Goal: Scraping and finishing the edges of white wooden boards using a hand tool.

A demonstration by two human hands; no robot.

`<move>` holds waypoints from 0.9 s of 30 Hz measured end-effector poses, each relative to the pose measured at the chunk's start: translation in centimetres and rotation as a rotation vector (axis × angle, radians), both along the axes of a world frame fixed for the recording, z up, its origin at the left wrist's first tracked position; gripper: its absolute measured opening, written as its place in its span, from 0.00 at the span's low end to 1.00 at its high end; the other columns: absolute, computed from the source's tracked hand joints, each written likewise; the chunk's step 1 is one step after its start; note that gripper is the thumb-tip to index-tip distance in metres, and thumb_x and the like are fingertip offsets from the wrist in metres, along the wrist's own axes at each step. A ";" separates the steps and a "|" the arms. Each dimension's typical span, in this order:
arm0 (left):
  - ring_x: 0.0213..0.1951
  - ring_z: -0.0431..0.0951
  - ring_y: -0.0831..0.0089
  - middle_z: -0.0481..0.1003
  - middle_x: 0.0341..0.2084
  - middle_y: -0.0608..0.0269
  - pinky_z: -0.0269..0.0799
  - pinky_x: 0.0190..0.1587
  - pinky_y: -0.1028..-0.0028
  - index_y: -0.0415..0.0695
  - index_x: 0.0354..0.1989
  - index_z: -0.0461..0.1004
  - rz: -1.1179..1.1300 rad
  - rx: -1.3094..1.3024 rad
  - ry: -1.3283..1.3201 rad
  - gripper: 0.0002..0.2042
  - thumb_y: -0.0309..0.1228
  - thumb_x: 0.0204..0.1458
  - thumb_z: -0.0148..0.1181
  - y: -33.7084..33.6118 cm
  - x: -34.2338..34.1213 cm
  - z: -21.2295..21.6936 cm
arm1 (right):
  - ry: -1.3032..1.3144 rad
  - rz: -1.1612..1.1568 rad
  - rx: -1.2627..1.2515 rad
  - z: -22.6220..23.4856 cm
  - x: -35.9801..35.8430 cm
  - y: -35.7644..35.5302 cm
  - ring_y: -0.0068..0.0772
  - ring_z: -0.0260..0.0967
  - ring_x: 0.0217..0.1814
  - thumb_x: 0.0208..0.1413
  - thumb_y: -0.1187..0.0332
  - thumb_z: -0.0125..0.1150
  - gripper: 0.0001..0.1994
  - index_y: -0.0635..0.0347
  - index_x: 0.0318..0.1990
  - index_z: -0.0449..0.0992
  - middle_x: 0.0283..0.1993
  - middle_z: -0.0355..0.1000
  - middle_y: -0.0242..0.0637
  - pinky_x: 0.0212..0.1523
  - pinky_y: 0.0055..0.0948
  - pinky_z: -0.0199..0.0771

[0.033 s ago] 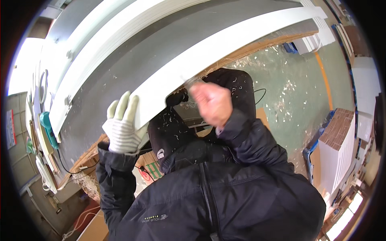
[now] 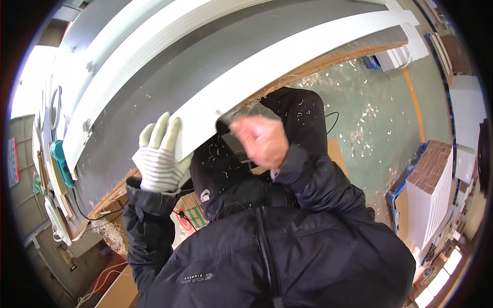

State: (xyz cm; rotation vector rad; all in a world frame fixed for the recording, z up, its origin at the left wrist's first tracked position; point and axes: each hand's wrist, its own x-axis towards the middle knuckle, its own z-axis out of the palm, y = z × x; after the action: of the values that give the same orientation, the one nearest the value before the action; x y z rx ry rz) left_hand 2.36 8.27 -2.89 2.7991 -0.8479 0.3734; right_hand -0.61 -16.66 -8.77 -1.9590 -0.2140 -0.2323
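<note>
A long white strip (image 2: pixel 267 66) lies on the dark grey worktop (image 2: pixel 149 97), along its front edge. My left hand (image 2: pixel 159 161), in a striped white glove, grips the strip's near left end, fingers on top and thumb at the front edge. Bare and smeared by motion, my right hand (image 2: pixel 261 142) is closed beside the strip's front edge, to the right of the left hand. A small grey tool (image 2: pixel 222 119) sticks out of it toward the strip; its kind is too blurred to make out.
More long white strips (image 2: pixel 123 66) lie farther back on the worktop. A teal-handled corded tool (image 2: pixel 61 163) hangs at the left. White chips litter the green floor (image 2: pixel 364 113). At the right stands a stack of white panels (image 2: pixel 431 195) with a brown brick-patterned top.
My right hand has moved left and slightly toward me along the strip's front edge, with the small grey tool. The left hand has barely shifted in the picture.
</note>
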 end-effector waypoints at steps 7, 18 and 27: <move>0.54 0.70 0.50 0.71 0.58 0.55 0.68 0.58 0.59 0.48 0.62 0.70 0.075 0.019 0.083 0.40 0.35 0.32 0.74 0.3 -0.4 -0.4 | 0.166 0.119 0.205 0.6 2.1 -2.0 0.35 0.75 0.26 0.64 0.60 0.60 0.15 0.64 0.41 0.82 0.27 0.77 0.47 0.30 0.31 0.73; 0.57 0.68 0.50 0.69 0.60 0.55 0.67 0.60 0.59 0.49 0.63 0.68 0.066 0.021 0.099 0.44 0.34 0.28 0.75 0.4 -0.4 -1.0 | 0.335 0.726 0.057 1.0 3.5 -3.5 0.22 0.76 0.35 0.63 0.67 0.60 0.11 0.67 0.43 0.81 0.32 0.81 0.42 0.38 0.26 0.76; 0.61 0.64 0.46 0.65 0.62 0.50 0.63 0.63 0.55 0.47 0.65 0.66 0.116 0.000 0.240 0.45 0.38 0.31 0.79 -5.6 1.9 0.0 | 0.140 0.647 0.068 -0.6 0.8 -4.7 0.23 0.71 0.28 0.64 0.54 0.59 0.20 0.67 0.42 0.81 0.26 0.77 0.45 0.32 0.28 0.72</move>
State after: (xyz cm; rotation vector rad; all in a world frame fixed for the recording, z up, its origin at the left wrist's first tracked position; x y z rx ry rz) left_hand 4.23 2.64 -2.94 2.8255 -0.6349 0.0508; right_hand 0.19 -21.39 -9.38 -1.7310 -0.7177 0.3148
